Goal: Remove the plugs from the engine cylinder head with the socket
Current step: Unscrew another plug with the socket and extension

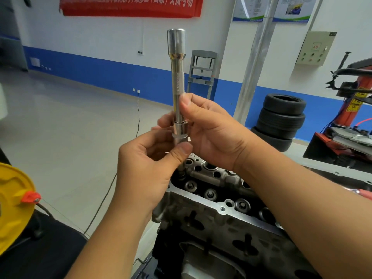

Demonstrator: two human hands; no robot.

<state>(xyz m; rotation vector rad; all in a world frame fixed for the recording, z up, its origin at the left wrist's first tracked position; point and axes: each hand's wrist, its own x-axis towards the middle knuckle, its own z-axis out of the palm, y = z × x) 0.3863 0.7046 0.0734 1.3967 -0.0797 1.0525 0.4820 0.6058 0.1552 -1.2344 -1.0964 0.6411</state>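
A long chrome socket tool (177,73) stands upright in front of me, its wide round end at the top and a knurled band halfway down. My right hand (213,131) pinches its shaft just below the knurling. My left hand (147,166) grips the thicker lower piece (179,130) between thumb and fingers. Both hands hover above the far end of the grey engine cylinder head (211,200), whose top shows round bores and valve springs. No plug shows plainly.
A yellow reel (14,208) with a red clip sits at the left edge. Stacked tyres (279,121) and a red tyre machine (346,125) stand at the right. A grey stand (201,73) and a metal pole (253,63) are by the blue-and-white wall. A black cable (138,115) runs over the floor.
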